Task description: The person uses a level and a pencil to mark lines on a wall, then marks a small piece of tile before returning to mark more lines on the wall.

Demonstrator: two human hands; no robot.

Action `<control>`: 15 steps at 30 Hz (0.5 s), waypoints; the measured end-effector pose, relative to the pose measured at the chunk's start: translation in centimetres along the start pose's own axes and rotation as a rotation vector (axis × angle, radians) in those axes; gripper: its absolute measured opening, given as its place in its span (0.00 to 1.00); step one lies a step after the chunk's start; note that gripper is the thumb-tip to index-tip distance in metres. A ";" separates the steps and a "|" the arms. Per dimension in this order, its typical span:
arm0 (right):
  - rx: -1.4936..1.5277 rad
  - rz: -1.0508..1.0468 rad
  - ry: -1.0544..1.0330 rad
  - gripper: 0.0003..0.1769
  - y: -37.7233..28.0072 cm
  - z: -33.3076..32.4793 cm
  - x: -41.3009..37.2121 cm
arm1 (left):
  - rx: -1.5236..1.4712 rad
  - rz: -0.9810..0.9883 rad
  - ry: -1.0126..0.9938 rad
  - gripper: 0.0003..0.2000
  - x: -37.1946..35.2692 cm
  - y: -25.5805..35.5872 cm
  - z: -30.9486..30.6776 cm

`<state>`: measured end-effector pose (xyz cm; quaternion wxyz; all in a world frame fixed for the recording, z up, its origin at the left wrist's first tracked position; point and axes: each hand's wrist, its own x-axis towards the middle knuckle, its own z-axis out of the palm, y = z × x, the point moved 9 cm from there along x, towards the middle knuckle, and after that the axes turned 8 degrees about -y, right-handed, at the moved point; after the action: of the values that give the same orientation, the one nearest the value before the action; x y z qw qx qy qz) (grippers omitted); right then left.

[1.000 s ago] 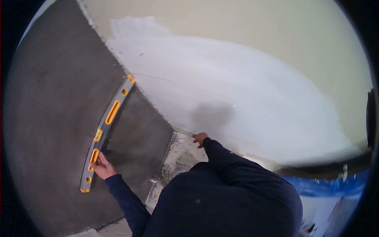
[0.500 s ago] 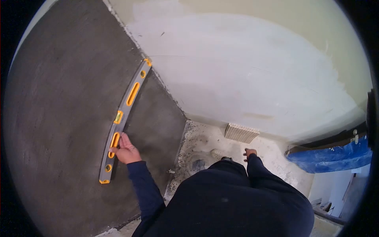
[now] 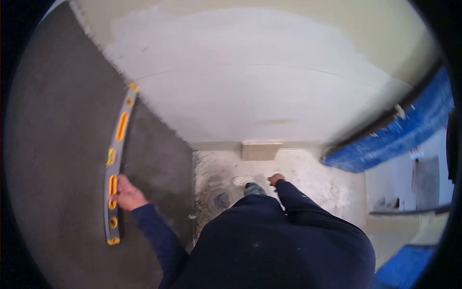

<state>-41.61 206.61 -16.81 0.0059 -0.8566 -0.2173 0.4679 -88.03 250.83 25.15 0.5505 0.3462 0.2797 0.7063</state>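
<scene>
A grey spirit level (image 3: 112,166) with yellow end caps and yellow-rimmed hand slots stands steeply slanted along the dark grey wall (image 3: 62,144). Its top end is near the corner with the white wall. My left hand (image 3: 130,193) grips it at the lower slot, thumb over the yellow rim, other fingers at the level's right side. Down by my leg, my right hand (image 3: 275,180) hangs over the floor. Its fingers are loosely bent and slightly apart, and nothing shows in them.
Beige tiles (image 3: 261,151) lean at the foot of the white wall (image 3: 231,91). A drain-like round spot (image 3: 238,180) and a dark patch (image 3: 221,200) mark the dusty floor (image 3: 332,185). Blue sheeting (image 3: 353,153) covers something long at the right.
My view has turned right, so the level and my left hand appear farther left and lower. My left hand keeps its grip at the lower slot. More blue sheeting shows at the right.
</scene>
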 end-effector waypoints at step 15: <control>-0.089 -0.041 -0.010 0.19 -2.9 0.0 -2.5 | -0.197 -0.047 0.101 0.36 -1.2 0.2 2.1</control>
<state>-43.85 208.33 -14.24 -0.0238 -0.8490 -0.2554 0.4620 -86.34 249.66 26.39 0.5836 0.2478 0.2442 0.7337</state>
